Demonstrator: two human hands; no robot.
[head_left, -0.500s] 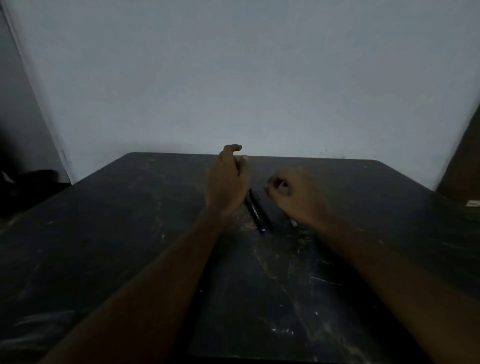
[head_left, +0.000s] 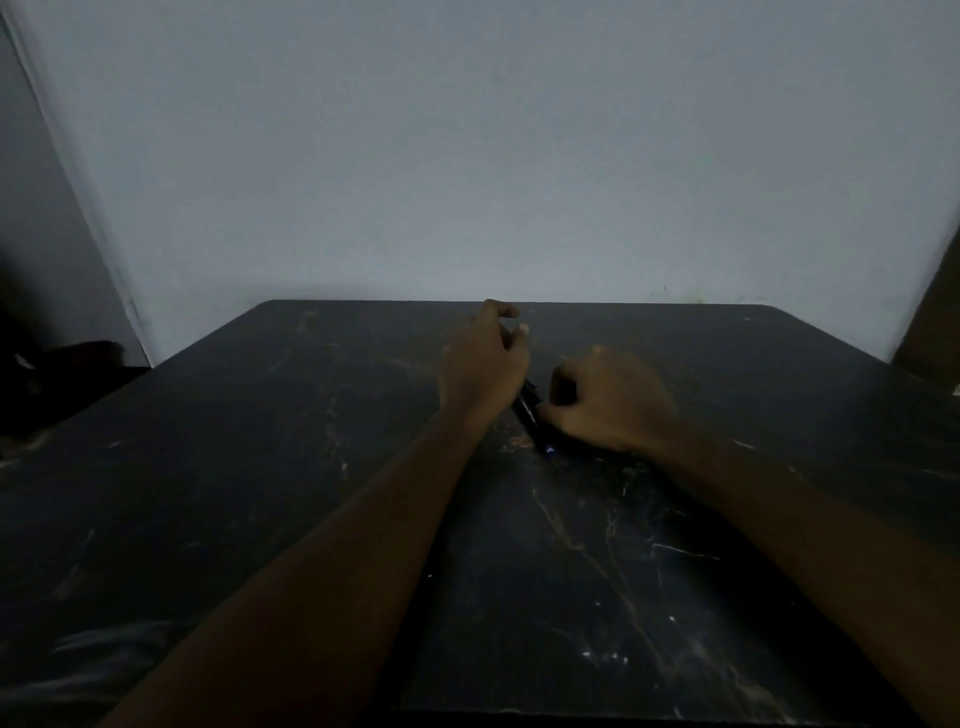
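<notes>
A dark pen (head_left: 531, 414) with a blue end lies slanted on the black table (head_left: 291, 467), between my two hands. My right hand (head_left: 610, 400) is down on the table just right of it. Its fingers are curled and its thumb is against the pen's barrel. My left hand (head_left: 483, 364) is just left of the pen's far end and covers that end. Its fingers are loosely bent and raised, with nothing seen in them. The light is dim, so whether a second pen lies under my right hand is hidden.
The scratched black table reaches a pale wall (head_left: 467, 156) at its far edge. A dark shape (head_left: 62, 374) sits on the floor beyond the left edge. A brown surface (head_left: 930, 322) stands at the far right.
My right hand has moved left and lower, closing in on the pens and covering part of them. My left hand has stayed nearly in place with its fingers slightly more spread.
</notes>
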